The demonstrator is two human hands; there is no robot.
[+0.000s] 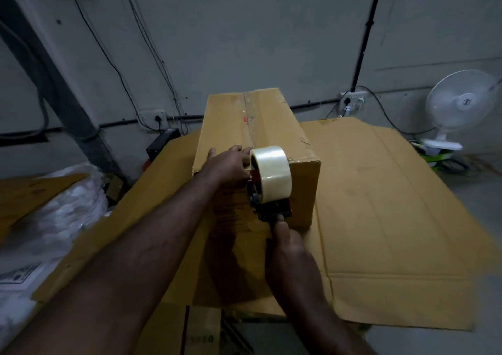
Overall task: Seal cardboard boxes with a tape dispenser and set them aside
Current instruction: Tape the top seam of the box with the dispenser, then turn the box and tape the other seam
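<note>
A long brown cardboard box (pixel 271 126) lies closed on a sheet of flat cardboard, with clear tape running along its top seam. A tape dispenser (pixel 270 183) with a roll of clear tape sits against the box's near end, just below the top edge. My right hand (pixel 288 248) grips the dispenser's handle from below. My left hand (pixel 228 164) rests flat on the box's near top edge, fingers spread beside the roll.
The flat cardboard sheet (pixel 380 218) spreads out to the right of the box. A white plastic bag (pixel 62 213) and more cardboard lie at the left. A white fan (pixel 459 107) stands at the far right by the wall. Cables and sockets run along the wall.
</note>
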